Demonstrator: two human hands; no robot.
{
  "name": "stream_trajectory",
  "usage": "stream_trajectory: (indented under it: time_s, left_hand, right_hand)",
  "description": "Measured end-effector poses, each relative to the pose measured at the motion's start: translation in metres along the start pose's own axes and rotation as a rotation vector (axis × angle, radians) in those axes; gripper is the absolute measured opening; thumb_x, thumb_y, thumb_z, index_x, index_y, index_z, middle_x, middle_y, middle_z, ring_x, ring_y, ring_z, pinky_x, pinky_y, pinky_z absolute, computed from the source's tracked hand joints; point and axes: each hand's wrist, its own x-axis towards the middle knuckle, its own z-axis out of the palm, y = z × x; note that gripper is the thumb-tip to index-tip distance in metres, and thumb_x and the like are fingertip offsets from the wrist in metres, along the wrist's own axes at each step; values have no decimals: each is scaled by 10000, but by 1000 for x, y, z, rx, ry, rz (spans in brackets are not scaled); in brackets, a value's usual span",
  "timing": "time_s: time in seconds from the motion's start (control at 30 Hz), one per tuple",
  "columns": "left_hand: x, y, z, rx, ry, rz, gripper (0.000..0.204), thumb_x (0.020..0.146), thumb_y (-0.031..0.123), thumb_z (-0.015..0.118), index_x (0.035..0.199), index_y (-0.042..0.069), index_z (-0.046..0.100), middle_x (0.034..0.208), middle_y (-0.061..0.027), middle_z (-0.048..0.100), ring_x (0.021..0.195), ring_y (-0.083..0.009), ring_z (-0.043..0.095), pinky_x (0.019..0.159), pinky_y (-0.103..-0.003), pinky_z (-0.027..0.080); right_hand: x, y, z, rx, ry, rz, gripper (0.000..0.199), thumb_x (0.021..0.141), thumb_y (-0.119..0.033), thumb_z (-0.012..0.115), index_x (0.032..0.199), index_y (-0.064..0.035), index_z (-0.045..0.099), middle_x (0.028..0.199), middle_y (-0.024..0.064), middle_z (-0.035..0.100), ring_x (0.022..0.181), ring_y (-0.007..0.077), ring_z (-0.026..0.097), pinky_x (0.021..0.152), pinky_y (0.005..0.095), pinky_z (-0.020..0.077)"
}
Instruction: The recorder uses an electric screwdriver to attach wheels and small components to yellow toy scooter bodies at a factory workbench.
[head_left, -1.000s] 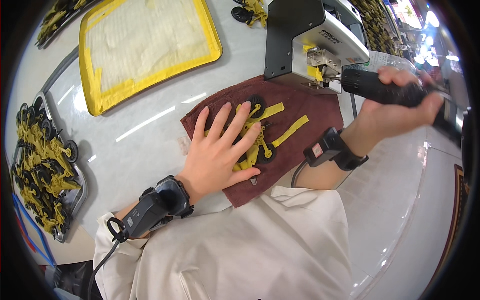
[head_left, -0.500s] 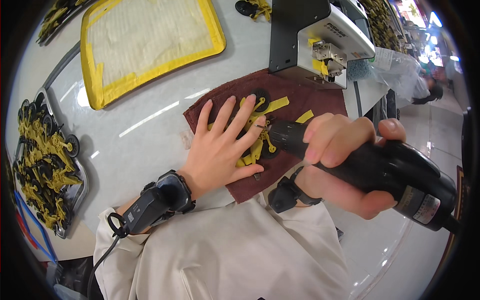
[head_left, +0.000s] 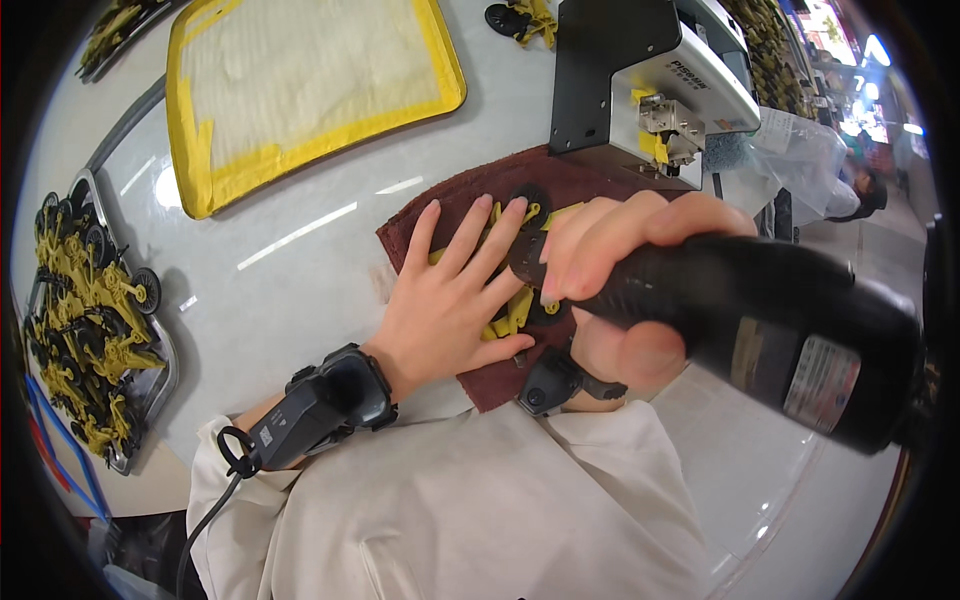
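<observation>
Clamping the right hand [head_left: 615,235] around a black power tool [head_left: 760,320] right of center, closing fingers and thumb about its barrel and pointing its nose leftward over a yellow-and-black model bike [head_left: 515,315] near the middle of the frame. Hiding the tool's tip from view, leaving its contact with the bike impossible to tell. Laying the left hand [head_left: 440,310] flat across the same bike, spreading its fingers apart and covering much of the piece. Wearing a black unit on each wrist and a cream garment [head_left: 440,500] across the bottom of the frame. Resting the bike on a maroon cloth [head_left: 490,388], itself lying on a pale worktop [head_left: 270,310]. Working below a black-and-white machine [head_left: 605,75] at upper right, near a clear plastic bag [head_left: 800,165]. Facing a yellow-edged panel [head_left: 310,90] at upper left. Working beside a metal tray [head_left: 158,385] at far left, heaped with similar bikes [head_left: 85,340].
</observation>
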Motion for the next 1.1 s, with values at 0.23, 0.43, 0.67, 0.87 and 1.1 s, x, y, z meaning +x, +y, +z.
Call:
stream_trajectory:
  time_s: [0.23, 0.43, 0.67, 0.87, 1.1]
  left_hand:
    - [5, 8, -11, -79, -70, -38, 770, 674, 546, 624, 1289, 124, 431, 1401, -135, 326, 1257, -322, 335, 1020, -539, 195]
    - [7, 10, -11, -62, -56, -24, 765, 692, 576, 603, 1279, 109, 455, 1416, -152, 312, 1264, -348, 322, 1013, -549, 179]
    - [7, 12, -11, -87, -73, -28, 745, 683, 507, 647, 1277, 107, 446, 1410, -113, 323, 1269, -314, 326, 1007, -546, 202]
    - [11, 11, -13, -89, -72, 3, 766, 702, 545, 615, 1280, 73, 442, 1396, -134, 341, 1261, -343, 321, 1006, -544, 200]
    - [8, 10, -14, -122, -54, -19, 776, 659, 482, 676, 1285, 94, 433, 1385, -111, 351, 1261, -311, 335, 1009, -528, 218]
  right_hand:
    - [17, -78, -61, -103, 340, -220, 599, 741, -594, 518, 1012, -60, 517, 564, 18, 387, 480, 140, 396, 558, 350, 385]
    - [76, -59, -91, -525, 595, -309, 613, 824, -565, 438, 1065, -1, 451, 527, 80, 513, 432, 214, 487, 497, 329, 437]
    - [72, -41, -79, -488, 471, -24, 428, 875, -437, 435, 1051, -47, 450, 591, 78, 491, 478, 215, 454, 561, 380, 402]
    - [18, -44, -55, -144, 95, -106, 666, 836, -599, 397, 1214, -51, 369, 604, 69, 462, 464, 199, 449, 550, 376, 396]
    - [16, -11, -35, -168, 194, -43, 625, 855, -572, 403, 1202, -54, 349, 628, 74, 489, 468, 200, 463, 528, 360, 397]
